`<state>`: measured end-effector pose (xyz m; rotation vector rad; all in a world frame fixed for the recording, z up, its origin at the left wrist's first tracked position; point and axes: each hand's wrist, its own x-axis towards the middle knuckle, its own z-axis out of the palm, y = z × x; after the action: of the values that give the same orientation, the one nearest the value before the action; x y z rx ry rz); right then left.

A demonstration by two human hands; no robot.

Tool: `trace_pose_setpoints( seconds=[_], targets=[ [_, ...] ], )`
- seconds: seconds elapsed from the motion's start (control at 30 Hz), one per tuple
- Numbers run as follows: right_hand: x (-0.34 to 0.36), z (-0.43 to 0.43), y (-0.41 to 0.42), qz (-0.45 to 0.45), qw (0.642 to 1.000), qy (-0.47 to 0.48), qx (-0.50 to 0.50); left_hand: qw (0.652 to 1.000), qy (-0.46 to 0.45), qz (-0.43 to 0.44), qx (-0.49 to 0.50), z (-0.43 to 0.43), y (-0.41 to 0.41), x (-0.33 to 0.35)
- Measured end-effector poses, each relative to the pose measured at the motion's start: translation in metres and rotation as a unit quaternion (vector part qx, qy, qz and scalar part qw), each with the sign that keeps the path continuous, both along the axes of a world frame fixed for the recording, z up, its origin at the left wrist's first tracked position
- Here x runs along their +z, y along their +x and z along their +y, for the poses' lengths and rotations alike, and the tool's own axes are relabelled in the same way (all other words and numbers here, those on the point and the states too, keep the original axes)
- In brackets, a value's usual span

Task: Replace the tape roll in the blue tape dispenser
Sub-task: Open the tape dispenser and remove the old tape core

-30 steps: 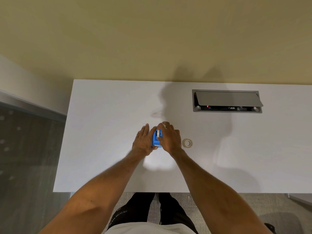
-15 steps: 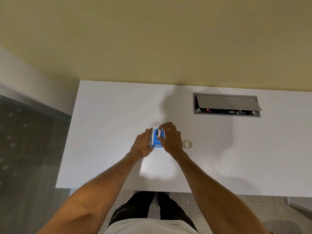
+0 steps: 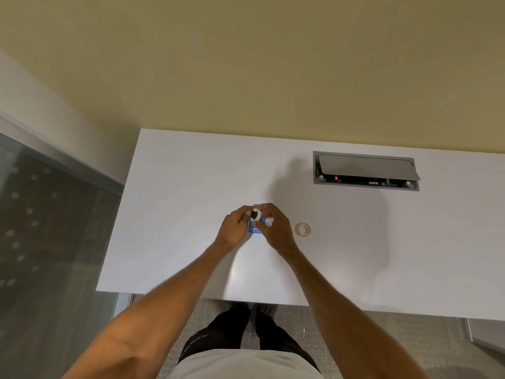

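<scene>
The blue tape dispenser (image 3: 256, 230) lies on the white table (image 3: 175, 214), mostly hidden between my hands. Just above it is a small white tape roll (image 3: 256, 215) with a dark hub, raised out of the dispenser. My left hand (image 3: 235, 228) pinches the roll from the left, and the fingertips of my right hand (image 3: 276, 228) close on it from the right. A small white bit shows by my right thumb; I cannot tell what it is. A second, beige tape roll (image 3: 302, 229) lies flat on the table just right of my right hand.
A grey cable box (image 3: 366, 170) with its lid open is set into the table at the back right. The table's left edge borders a glass partition, and a yellow wall stands behind it. My legs are below the near edge.
Both hands were wrapped around the dispenser with the roll seated in it. Now the white roll is lifted above the dispenser between my fingertips.
</scene>
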<state>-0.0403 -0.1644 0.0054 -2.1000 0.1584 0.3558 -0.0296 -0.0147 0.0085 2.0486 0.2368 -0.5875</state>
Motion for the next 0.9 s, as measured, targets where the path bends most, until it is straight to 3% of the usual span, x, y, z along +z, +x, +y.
trace_pose_setpoints(
  seconds=[0.3,0.43,0.53,0.9],
  targets=[
    [0.002,-0.008,-0.020,0.002,1.000,-0.012,0.008,0.992,-0.081,0.085,0.036,0.003,-0.009,-0.001],
    [0.003,-0.010,-0.023,0.009,1.000,-0.019,0.013,0.950,-0.203,0.202,0.124,0.003,-0.008,0.000],
    [0.004,-0.011,-0.025,0.013,0.999,-0.020,0.023,0.919,-0.273,0.252,0.131,0.002,-0.011,0.003],
    [0.011,-0.011,-0.019,-0.023,1.000,-0.006,0.006,0.900,-0.332,0.196,0.202,0.001,-0.015,0.004]
  ],
)
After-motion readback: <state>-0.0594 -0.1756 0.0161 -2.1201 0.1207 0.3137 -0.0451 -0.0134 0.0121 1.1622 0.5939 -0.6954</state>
